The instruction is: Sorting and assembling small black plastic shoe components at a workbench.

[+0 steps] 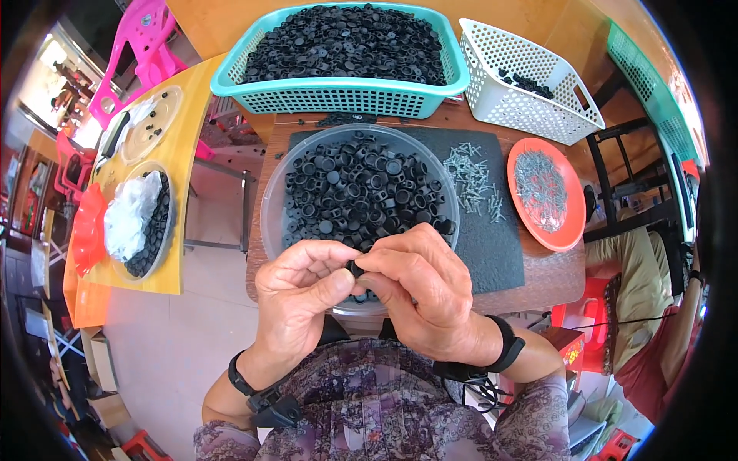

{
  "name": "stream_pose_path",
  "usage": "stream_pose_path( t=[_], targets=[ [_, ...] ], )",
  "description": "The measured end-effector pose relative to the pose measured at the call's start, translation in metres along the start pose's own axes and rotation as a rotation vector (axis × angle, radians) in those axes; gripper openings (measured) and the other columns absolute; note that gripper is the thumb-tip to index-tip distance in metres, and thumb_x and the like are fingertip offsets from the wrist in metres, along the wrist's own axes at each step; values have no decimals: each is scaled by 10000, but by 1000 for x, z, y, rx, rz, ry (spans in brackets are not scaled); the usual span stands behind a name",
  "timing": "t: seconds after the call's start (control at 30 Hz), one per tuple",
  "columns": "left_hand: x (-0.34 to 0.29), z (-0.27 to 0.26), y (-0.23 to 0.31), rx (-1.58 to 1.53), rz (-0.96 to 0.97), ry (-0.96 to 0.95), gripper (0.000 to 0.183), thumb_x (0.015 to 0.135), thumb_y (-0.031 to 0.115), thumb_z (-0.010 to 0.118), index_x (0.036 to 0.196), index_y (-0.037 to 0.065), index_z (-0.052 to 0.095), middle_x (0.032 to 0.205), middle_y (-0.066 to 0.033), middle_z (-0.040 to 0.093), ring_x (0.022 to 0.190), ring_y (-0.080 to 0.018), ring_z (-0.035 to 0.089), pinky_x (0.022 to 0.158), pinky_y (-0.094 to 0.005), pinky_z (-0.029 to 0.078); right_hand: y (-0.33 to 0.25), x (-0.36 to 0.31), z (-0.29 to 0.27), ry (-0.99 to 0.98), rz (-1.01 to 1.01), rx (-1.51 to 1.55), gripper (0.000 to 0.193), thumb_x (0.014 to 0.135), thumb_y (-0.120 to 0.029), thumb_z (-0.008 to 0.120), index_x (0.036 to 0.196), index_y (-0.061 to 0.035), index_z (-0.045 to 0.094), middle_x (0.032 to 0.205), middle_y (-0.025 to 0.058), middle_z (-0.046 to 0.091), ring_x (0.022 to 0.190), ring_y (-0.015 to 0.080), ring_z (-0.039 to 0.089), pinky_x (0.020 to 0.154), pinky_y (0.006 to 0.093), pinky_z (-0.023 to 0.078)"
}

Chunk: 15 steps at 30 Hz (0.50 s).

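Observation:
Between the fingertips of both hands is a small black plastic part [353,268], mostly covered by the fingers. My left hand [301,288] pinches it from one side, thumb and forefinger closed. My right hand [423,288] grips it from the other side, also in a pinch. Both hands are above the near edge of a clear round tub [270,201] heaped with black ring-shaped parts [369,180]. To the right of the tub, metal screws [470,178] lie loose on a dark mat [496,250].
A turquoise basket [338,86] full of black parts and a white basket [530,115] with a few stand behind the tub. An orange-red plate [567,230] of thin metal pins sits right. A yellow table [173,261] holds another tub at left. Another person's legs [634,269] show at right.

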State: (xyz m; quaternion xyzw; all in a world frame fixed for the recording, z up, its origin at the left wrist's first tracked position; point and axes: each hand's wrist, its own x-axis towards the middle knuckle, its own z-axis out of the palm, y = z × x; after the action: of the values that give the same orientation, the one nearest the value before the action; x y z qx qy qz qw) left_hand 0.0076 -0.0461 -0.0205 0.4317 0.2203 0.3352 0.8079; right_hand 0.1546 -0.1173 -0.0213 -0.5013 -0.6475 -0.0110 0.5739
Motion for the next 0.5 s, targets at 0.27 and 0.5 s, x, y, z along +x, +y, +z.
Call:
stream_pose_path(
  t=[0.27,0.5],
  targets=[
    [-3,10,1,137,-25,122,196,820,-22,644,1009,-48,602,925,-114,655,781,-156,642,699,-254,544,0,-9,1,67,-23,31,411,552,117,635,959,62,617,885,153,607,700,270,578,581,337,487],
    [-3,13,4,277,-9,48,231,819,72,693,999,-42,603,886,-98,655,744,-134,628,672,-236,535,0,-14,-11,43,-30,-56,390,555,60,645,945,47,625,877,145,605,697,261,576,571,331,478]
  ],
)
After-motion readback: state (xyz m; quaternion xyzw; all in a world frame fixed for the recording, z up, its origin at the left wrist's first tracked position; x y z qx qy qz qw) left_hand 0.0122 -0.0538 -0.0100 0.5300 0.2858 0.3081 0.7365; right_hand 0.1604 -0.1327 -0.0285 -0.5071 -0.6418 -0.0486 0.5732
